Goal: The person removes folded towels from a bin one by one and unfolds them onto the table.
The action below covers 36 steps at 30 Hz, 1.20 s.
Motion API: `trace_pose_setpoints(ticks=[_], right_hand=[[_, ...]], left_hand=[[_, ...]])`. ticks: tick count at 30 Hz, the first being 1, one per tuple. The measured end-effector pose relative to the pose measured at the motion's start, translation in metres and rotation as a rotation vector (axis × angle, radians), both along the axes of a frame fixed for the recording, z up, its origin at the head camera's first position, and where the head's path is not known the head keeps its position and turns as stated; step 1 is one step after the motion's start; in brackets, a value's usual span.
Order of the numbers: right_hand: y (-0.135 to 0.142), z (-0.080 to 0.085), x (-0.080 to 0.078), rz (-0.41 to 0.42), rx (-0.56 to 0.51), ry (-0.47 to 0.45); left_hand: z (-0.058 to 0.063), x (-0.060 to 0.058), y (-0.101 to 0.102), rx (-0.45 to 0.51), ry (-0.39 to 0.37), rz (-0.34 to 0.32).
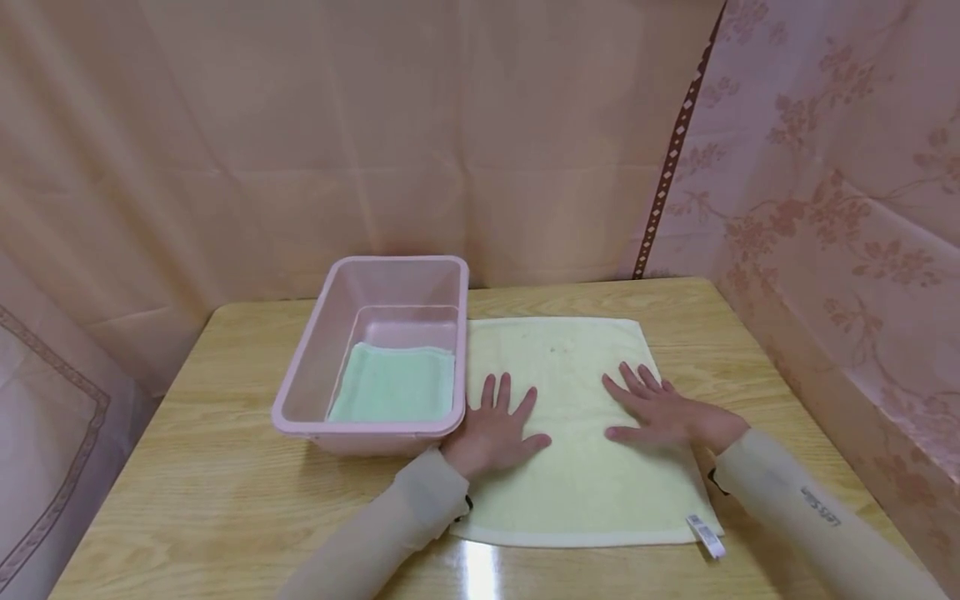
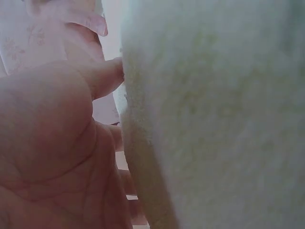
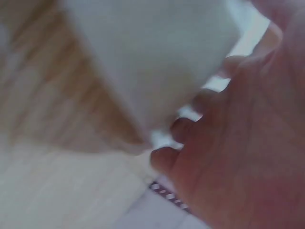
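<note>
A pale yellow towel [image 1: 577, 492] lies spread flat on the wooden table, with a white label [image 1: 706, 536] at its near right corner. My left hand [image 1: 495, 437] rests palm down on the towel's left part, fingers spread, close beside the pink basin. Over the right part, my right hand [image 1: 660, 412] lies with straight fingers on the towel. In the left wrist view the left palm [image 2: 52, 143] faces the towel cloth [image 2: 228, 119]. The right wrist view shows the right hand [image 3: 233, 138] at the towel's edge [image 3: 162, 62], somewhat blurred.
A pink plastic basin [image 1: 303, 367] stands left of the towel, touching or nearly touching its edge. Inside it lies a folded mint green cloth [image 1: 393, 387]. The wooden table [image 1: 202, 467] reaches to beige curtains [image 1: 300, 150] behind and a floral curtain [image 1: 862, 250] at right.
</note>
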State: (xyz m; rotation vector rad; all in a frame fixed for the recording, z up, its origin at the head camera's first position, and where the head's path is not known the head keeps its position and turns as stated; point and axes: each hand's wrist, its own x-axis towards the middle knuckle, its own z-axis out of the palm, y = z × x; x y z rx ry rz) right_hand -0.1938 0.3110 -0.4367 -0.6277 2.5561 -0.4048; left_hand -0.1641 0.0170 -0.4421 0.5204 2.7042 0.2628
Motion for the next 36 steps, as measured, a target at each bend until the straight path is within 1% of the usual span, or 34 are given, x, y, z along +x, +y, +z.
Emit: trace_pose_setpoints(ticks=[5, 7, 9, 11, 13, 15, 16, 21, 26, 28, 32, 36], right_hand=[[-0.017, 0.010, 0.008, 0.019, 0.008, 0.093], [-0.026, 0.014, 0.010, 0.004, 0.024, 0.103], [-0.034, 0.015, 0.010, -0.032, 0.053, 0.066], [-0.038, 0.016, 0.010, -0.075, 0.092, -0.014], [-0.039, 0.014, 0.010, -0.101, 0.120, -0.085], [-0.038, 0.012, 0.011, -0.118, 0.143, -0.130], [-0.037, 0.012, 0.011, -0.122, 0.147, -0.137], [-0.030, 0.010, 0.006, -0.110, 0.121, -0.112], [-0.012, 0.006, -0.002, -0.084, 0.071, -0.097], [-0.003, 0.005, -0.006, -0.078, 0.046, -0.102], [0.014, 0.004, -0.012, -0.072, 0.000, -0.117], [0.034, 0.002, -0.019, -0.081, -0.004, -0.120]], left_hand=[[0.000, 0.001, 0.002, 0.014, -0.021, 0.009], [0.000, 0.002, 0.002, 0.016, -0.018, 0.021], [0.000, 0.003, 0.003, 0.008, -0.005, 0.026], [0.000, 0.005, 0.003, -0.007, 0.005, 0.021], [-0.001, 0.007, 0.003, -0.024, 0.012, 0.007], [-0.001, 0.008, 0.004, -0.039, 0.011, -0.006], [-0.002, 0.008, 0.005, -0.043, 0.007, -0.009], [-0.003, 0.005, 0.009, -0.041, 0.010, -0.009], [-0.004, 0.001, 0.018, -0.039, 0.025, -0.023], [-0.004, -0.001, 0.024, -0.039, 0.026, -0.032], [-0.005, -0.008, 0.040, -0.049, 0.006, -0.038], [-0.006, -0.015, 0.060, -0.089, 0.006, -0.023]])
